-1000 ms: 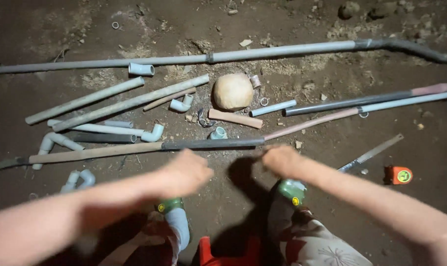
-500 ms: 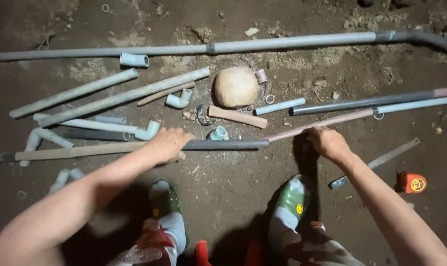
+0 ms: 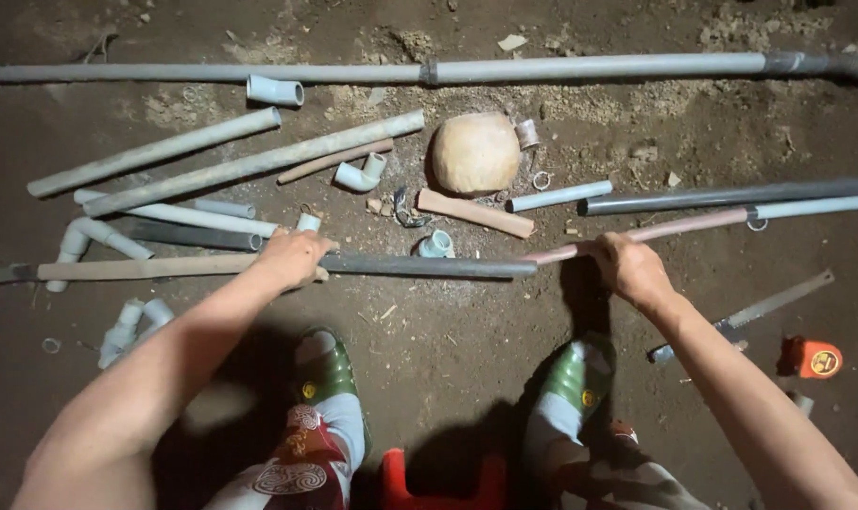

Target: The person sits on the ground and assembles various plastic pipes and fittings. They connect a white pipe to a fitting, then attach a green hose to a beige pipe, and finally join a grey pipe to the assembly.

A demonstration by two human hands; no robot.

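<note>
My left hand (image 3: 295,258) grips a long pipe (image 3: 420,266) that lies across the dirt floor; its left part is dusty tan, its right part dark grey and ends near the middle. My right hand (image 3: 630,267) closes on a second, pinkish pipe (image 3: 679,227) that runs up to the right beside a grey pipe. The two pipe ends meet between my hands. A small white fitting (image 3: 437,246) sits just behind the dark pipe.
Several grey pipes and elbow fittings (image 3: 358,176) lie scattered at the left and along the back. A round tan stone (image 3: 476,151) sits in the middle. A hacksaw blade (image 3: 750,312) and an orange tape measure (image 3: 813,357) lie at the right. My green shoes (image 3: 323,368) stand below.
Both hands moved forward and down from mid-air onto the pipes, the left onto the long pipe, the right onto the pinkish one. The view tilted slightly downward.
</note>
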